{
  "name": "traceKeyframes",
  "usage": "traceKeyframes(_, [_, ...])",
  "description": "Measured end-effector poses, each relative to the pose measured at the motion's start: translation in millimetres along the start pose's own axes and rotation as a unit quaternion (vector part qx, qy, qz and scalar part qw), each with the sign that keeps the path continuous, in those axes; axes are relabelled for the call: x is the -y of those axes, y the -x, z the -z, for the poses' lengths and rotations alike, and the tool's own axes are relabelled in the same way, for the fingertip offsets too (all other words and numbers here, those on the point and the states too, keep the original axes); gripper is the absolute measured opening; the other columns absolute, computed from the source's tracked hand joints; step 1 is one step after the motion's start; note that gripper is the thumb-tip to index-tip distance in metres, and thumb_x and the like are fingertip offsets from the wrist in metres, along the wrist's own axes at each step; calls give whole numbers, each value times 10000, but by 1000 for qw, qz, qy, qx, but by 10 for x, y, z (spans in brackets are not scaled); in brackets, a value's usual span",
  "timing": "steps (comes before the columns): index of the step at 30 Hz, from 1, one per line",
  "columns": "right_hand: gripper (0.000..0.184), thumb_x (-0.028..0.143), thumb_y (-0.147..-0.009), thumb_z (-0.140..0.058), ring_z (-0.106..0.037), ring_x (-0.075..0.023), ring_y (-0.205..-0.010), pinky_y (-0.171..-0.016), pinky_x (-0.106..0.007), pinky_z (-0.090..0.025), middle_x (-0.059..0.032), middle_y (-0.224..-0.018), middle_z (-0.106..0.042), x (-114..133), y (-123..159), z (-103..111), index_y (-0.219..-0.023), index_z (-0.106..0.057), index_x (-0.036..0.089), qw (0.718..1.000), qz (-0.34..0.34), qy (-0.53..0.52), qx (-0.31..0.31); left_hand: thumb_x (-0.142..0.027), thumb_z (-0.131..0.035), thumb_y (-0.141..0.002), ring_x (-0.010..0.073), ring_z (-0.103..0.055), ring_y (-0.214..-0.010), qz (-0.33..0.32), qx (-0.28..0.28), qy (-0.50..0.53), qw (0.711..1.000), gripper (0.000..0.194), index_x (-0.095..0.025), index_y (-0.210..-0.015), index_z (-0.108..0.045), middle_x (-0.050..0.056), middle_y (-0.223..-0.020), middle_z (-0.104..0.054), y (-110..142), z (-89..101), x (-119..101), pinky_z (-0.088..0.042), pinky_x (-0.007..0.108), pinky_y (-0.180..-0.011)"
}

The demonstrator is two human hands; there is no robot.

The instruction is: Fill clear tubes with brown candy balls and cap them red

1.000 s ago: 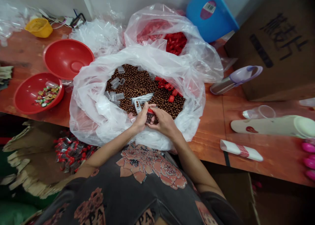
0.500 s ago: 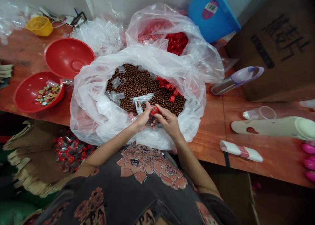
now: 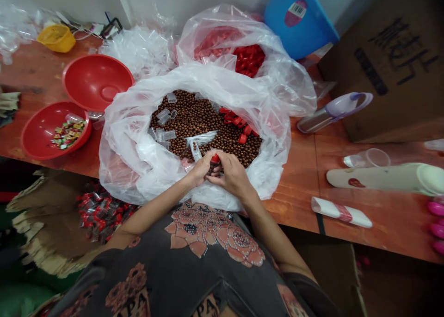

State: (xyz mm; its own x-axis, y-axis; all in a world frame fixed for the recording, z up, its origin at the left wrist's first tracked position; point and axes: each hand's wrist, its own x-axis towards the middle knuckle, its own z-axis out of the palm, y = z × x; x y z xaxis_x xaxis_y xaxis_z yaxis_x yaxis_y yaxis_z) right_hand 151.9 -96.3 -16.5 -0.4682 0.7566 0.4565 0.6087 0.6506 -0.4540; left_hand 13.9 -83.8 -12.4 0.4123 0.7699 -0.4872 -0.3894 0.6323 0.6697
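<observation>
We can read the letters "PA" (image 3: 133, 303) on the lower front of the dark shirt (image 3: 173, 233) at bottom centre. At upper right, black Chinese characters (image 3: 400, 48) mark the cardboard carton (image 3: 350, 76), though we cannot make them out surely. At top centre, a barcode sticker (image 3: 296, 12) sits on the blue plastic tub (image 3: 308, 34), its digits too small to read.

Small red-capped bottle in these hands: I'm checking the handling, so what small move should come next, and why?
Probably press the red cap down firmly on the small bottle, held between the left hand and right hand. The cap sits at its top, but the hands hide whether it is fully seated.
</observation>
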Motion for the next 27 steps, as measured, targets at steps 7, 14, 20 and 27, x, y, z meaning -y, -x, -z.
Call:
traceKeyframes(7, [686, 324, -790, -691, -619, -321, -1055, -903, -472, -530, -193, -1206, -637, 21, 53, 2, -1385, -408, 134, 1000, 10, -10, 6, -552, -475, -892, 73, -353, -374, -20, -13, 29, 999, 416, -163, -993, -580, -65, -492, -408, 78, -16, 63, -289, 162, -378])
traceKeyframes(14, [710, 378, -793, -704, -620, -325, -1099, -929, -486, -526, -178, -1211, -640, -8, 70, -1, -1402, -418, 152, 999, 8, -38, 30, -519, -455, -907, 80, -369, -366, -40, -36, 36, 998, 370, -173, -960, -571, -62, -497, -422, 100, -22, 78, -302, 175, -372])
traceKeyframes(20, [744, 359, -805, -670, -585, -344, -1157, -952, -518, -515, -221, -1280, -596, -17, 40, -16, -1434, -364, 109, 999, 27, -25, 30, -625, -508, -866, 79, -404, -399, -27, -85, 30, 996, 455, -178, -779, -516, -49, -513, -425, 91, -52, 86, -318, 186, -398])
traceKeyframes(27, [678, 405, -795, -642, -615, -346, -1065, -912, -532, -532, -202, -1152, -643, -34, 17, -71, -1370, -448, 103, 997, 26, -4, 69, -511, -434, -927, 72, -364, -402, -40, -171, -14, 984, 357, -189, -791, -511, -52, -532, -393, 67, -54, 128, -261, 174, -388])
